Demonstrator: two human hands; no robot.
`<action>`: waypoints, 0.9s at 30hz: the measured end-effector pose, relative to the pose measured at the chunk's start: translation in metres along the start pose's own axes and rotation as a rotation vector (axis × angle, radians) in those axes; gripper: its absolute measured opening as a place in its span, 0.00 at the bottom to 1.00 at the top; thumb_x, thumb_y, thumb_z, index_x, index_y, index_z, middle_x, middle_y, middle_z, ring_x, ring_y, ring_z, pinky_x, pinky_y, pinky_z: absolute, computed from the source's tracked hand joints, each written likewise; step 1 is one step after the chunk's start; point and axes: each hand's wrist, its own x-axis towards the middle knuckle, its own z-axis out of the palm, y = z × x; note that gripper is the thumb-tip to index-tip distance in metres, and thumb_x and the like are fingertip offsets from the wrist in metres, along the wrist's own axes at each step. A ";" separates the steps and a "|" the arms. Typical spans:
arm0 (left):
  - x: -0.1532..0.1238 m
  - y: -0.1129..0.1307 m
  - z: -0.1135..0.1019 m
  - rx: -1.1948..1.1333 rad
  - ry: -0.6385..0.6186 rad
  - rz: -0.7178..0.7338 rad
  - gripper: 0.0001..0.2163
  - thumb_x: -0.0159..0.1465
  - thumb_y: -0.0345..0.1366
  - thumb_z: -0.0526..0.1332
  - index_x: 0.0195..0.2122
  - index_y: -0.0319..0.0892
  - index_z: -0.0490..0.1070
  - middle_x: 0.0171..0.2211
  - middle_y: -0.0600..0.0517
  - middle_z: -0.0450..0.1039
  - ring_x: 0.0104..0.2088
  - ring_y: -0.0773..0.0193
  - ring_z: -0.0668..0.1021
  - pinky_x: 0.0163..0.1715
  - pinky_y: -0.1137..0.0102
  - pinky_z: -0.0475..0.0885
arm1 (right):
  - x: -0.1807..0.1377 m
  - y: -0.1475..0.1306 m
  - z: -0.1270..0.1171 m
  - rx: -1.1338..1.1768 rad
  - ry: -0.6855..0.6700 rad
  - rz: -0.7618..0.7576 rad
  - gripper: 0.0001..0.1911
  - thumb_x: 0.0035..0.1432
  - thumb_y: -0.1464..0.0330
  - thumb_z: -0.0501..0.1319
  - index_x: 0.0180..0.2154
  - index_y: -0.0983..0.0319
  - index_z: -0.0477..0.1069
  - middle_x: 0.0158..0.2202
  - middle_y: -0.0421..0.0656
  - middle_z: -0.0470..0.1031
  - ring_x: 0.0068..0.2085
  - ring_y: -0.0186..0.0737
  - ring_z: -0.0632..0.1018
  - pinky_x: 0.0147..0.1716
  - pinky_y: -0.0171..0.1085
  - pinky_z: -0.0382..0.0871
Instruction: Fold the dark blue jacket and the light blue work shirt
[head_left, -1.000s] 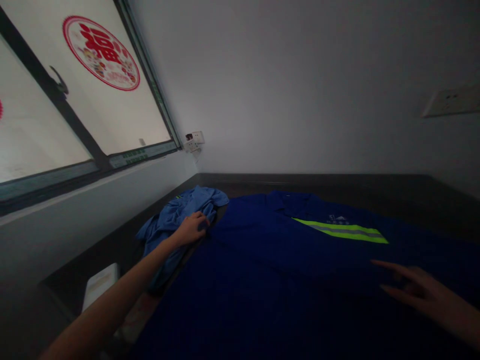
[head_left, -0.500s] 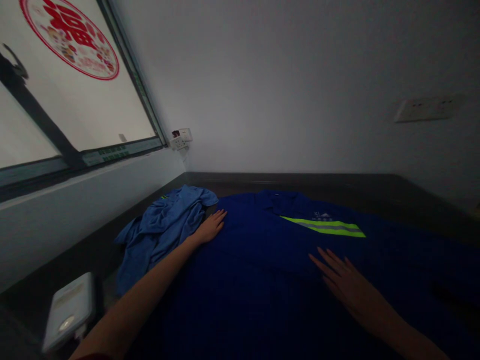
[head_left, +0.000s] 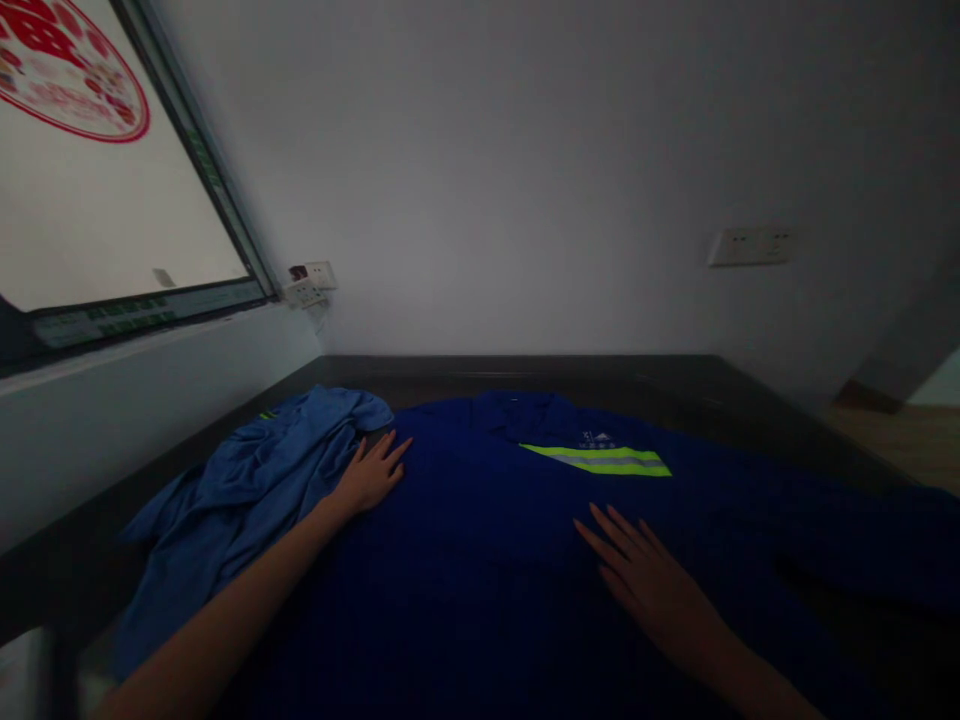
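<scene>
- From the head camera, here is what might go wrong. The room is dim and the dark blue work jacket [head_left: 487, 540] is very dark. A crease is hard to spot, so I think a flat palm could press one in.
- The light blue shirt [head_left: 247, 490] lies in a crumpled heap just beside the left hand [head_left: 371, 475]. If that hand slides sideways, it could catch the shirt and drag it onto the jacket.
- The jacket reaches far to the right, near where the floor shows. A hard pull that way could make it slip off the table [head_left: 675, 385], I think.
- Both hands are open and hold nothing. The fingers are spread and the palms lie flat on the cloth.
- The left hand rests at the jacket's left edge. The right hand [head_left: 645, 580] rests on the middle of it, below the stripe.
- The jacket lies spread out on the dark table, front side up, collar toward the wall. It has a yellow-green and grey stripe [head_left: 600, 460] on the chest with a small pale logo above it. The cloth looks soft and mostly smooth.
- Behind it are a grey wall, a white socket plate [head_left: 752, 245] and a window with a red round sticker [head_left: 67, 80].
</scene>
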 end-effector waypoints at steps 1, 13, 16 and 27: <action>0.003 0.005 -0.004 0.033 0.039 0.005 0.24 0.66 0.37 0.48 0.64 0.42 0.56 0.66 0.39 0.50 0.66 0.50 0.55 0.63 0.48 0.41 | 0.000 0.000 0.000 0.000 -0.005 0.002 0.25 0.67 0.56 0.45 0.64 0.44 0.49 0.67 0.38 0.51 0.66 0.48 0.54 0.61 0.58 0.51; 0.044 0.074 0.011 -0.182 -0.028 -0.036 0.23 0.69 0.43 0.44 0.65 0.53 0.52 0.66 0.47 0.51 0.66 0.52 0.55 0.61 0.48 0.51 | 0.000 -0.004 -0.004 0.003 -0.023 0.021 0.25 0.67 0.58 0.44 0.64 0.44 0.48 0.67 0.38 0.50 0.66 0.47 0.53 0.62 0.57 0.50; 0.041 0.076 0.003 -0.175 0.043 -0.039 0.22 0.68 0.40 0.47 0.63 0.49 0.57 0.65 0.45 0.54 0.65 0.51 0.57 0.61 0.47 0.51 | -0.001 -0.004 -0.004 0.003 0.001 0.013 0.25 0.67 0.59 0.45 0.64 0.44 0.48 0.67 0.38 0.51 0.66 0.47 0.54 0.62 0.57 0.50; 0.011 0.183 -0.019 -0.354 0.007 0.312 0.23 0.69 0.47 0.48 0.65 0.56 0.52 0.66 0.51 0.52 0.66 0.51 0.55 0.62 0.46 0.51 | -0.001 -0.009 -0.009 0.005 -0.023 0.028 0.25 0.67 0.60 0.46 0.65 0.46 0.48 0.67 0.39 0.49 0.66 0.47 0.52 0.63 0.57 0.48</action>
